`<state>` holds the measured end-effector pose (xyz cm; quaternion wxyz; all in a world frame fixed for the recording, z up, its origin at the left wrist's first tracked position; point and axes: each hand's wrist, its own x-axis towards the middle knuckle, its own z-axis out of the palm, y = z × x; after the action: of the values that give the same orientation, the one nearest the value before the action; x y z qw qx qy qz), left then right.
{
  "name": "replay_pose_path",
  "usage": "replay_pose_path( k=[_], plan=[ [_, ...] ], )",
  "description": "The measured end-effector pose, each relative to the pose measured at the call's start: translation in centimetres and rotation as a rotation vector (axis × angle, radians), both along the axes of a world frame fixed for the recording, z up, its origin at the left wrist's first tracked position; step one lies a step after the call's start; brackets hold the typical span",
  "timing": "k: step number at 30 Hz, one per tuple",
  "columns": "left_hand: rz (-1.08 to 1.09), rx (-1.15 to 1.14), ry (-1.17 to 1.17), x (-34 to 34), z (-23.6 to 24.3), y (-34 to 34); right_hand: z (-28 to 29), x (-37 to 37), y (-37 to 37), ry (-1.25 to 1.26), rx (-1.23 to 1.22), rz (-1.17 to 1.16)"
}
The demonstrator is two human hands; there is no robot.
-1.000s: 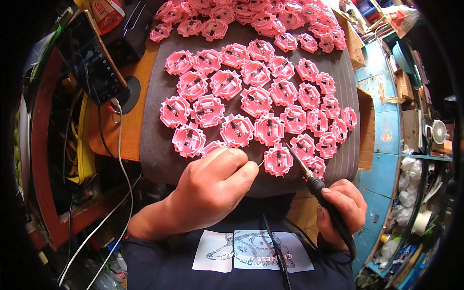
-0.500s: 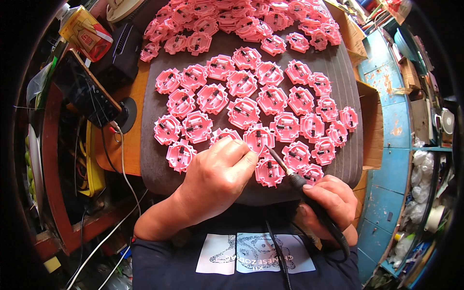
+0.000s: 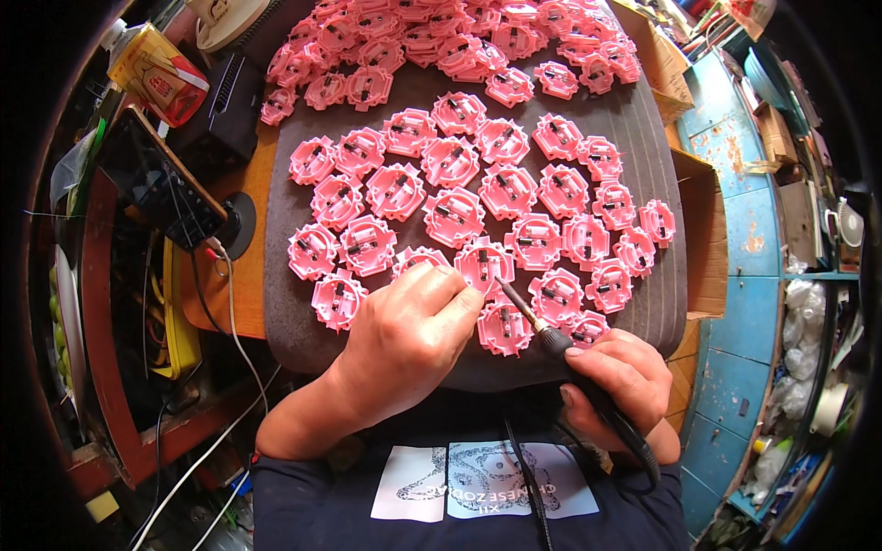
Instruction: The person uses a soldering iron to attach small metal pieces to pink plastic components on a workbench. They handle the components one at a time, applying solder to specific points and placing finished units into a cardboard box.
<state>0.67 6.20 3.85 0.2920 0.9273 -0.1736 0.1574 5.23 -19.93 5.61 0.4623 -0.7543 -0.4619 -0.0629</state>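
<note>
My right hand (image 3: 625,381) grips a soldering iron (image 3: 593,381) by its black handle. The iron's metal tip reaches a round pink plastic piece (image 3: 478,260) that carries small black and silvery parts. Close by on the left, my left hand (image 3: 404,326) is closed, thumb and forefinger pinched together at the near edge of that same piece. Whatever sits in the pinch is too fine to make out. More such pink pieces lie face up in loose rows around it, on a dark grey board (image 3: 386,358). One pink piece (image 3: 420,260) is partly covered by my left hand.
Many more pink pieces (image 3: 432,37) are heaped at the board's far end. To the left, a phone (image 3: 158,179) leans on a stand, near a bottle (image 3: 158,73) and a white cable (image 3: 234,303). A cardboard box (image 3: 703,234) and blue cabinets (image 3: 735,358) flank the right side.
The board and its pieces appear slightly further left and up in view. Both hands keep nearly the same pose, with the iron's tip still at the same piece.
</note>
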Motion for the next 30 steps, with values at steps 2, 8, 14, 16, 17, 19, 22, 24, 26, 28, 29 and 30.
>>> replay_pose_path(
  k=[2, 8, 14, 16, 17, 19, 22, 24, 26, 28, 29, 30],
  plan=[
    [0.003, 0.012, 0.003, 0.1, 0.0, 0.0, -0.1, 0.0, 0.0, -0.002, 0.0, 0.002],
    [0.004, 0.023, 0.005, 0.2, 0.0, 0.1, 0.1, 0.1, -0.1, 0.001, 0.002, 0.004],
    [0.007, -0.036, -0.019, 0.3, -0.1, 0.3, 0.1, 0.4, 0.3, -0.003, 0.03, -0.024],
    [-0.009, -0.044, -0.047, 0.7, 0.0, 0.2, 0.3, 0.6, 0.6, -0.009, 0.038, -0.02],
    [-0.012, -0.03, -0.045, 0.8, 0.0, 0.3, 0.3, 0.6, 0.6, -0.006, 0.034, -0.016],
    [-0.018, -0.004, -0.042, 0.9, 0.0, 0.4, 0.3, 0.8, 0.6, -0.001, 0.025, -0.008],
    [-0.005, 0.021, -0.014, 1.0, 0.0, 0.3, 0.2, 0.8, 0.5, -0.001, 0.013, -0.011],
    [0.0, 0.021, -0.019, 1.0, -0.1, 0.3, 0.2, 0.9, 0.6, -0.002, 0.02, -0.007],
    [0.005, 0.024, -0.019, 1.1, -0.3, 0.3, 0.1, 0.9, 0.7, 0.0, 0.023, -0.006],
    [0.012, 0.031, -0.015, 1.1, -0.5, 0.3, 0.0, 0.9, 0.7, 0.005, 0.025, -0.009],
    [0.015, 0.032, -0.016, 1.1, -0.5, 0.3, -0.1, 0.9, 0.7, 0.006, 0.025, -0.009],
    [0.018, 0.034, -0.018, 1.1, -0.5, 0.3, -0.1, 0.9, 0.7, 0.007, 0.025, -0.009]
  ],
)
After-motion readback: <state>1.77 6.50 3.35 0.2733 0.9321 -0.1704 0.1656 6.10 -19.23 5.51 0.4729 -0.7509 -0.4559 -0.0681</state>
